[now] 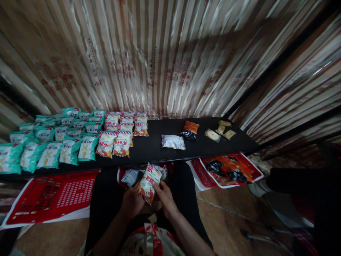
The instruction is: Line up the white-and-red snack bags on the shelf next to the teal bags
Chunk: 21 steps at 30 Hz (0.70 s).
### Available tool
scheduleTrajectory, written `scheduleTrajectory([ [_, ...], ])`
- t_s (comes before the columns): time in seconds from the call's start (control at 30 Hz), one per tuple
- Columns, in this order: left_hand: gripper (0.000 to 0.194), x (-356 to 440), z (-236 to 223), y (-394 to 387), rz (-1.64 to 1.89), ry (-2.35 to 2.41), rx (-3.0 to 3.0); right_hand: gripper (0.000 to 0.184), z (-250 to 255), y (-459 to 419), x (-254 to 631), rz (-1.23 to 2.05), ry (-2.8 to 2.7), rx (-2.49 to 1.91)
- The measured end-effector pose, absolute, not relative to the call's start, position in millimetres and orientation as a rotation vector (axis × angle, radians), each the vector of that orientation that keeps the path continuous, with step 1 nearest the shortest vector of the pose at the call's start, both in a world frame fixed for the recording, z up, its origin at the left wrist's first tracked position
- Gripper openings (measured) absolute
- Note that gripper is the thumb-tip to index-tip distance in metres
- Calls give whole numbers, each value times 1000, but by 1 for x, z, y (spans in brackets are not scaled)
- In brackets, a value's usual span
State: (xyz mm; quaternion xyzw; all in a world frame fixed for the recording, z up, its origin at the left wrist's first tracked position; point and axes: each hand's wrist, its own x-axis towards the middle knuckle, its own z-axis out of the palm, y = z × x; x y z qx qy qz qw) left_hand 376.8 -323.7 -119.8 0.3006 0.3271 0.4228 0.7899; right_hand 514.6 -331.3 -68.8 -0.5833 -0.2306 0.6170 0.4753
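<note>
Between my two hands, over my lap, is a snack bag [149, 185] with a white, orange and red print. My left hand [132, 204] grips its lower left side, fingers partly hidden behind it. On its right side my right hand [164, 196] holds on, thumb across the front. Just beyond, between my knees, a red basket [120, 174] holds more bags, partly covered by the held one. Matching white-and-red snack bags [122, 144] stand in rows on the black table [149, 151]. A single bag [173, 142] lies flat to their right.
Teal-and-white snack bags [49, 153] fill the table's left side in rows. Further right lie an orange-and-black bag [190, 130], a round pale packet [212, 135] and small yellowish packets [229, 134]. Below the table are a red basket [53, 195] and another with orange bags [255, 170]. A striped curtain [160, 53] hangs behind.
</note>
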Motion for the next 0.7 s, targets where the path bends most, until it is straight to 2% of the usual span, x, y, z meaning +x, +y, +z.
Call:
scheduleTrajectory([
  [0.23, 57, 379, -107, -327, 892, 532, 430, 51, -69, -333, 516, 1424, -636, -1461],
  [0.53, 30, 368, -86, -328, 877, 1006, 888, 45, -81, -328, 527, 1222, -1041, -1618],
  [0.7, 21, 367, -81, -322, 898, 1157, 923, 42, -74, -325, 532, 1152, -1244, -1676],
])
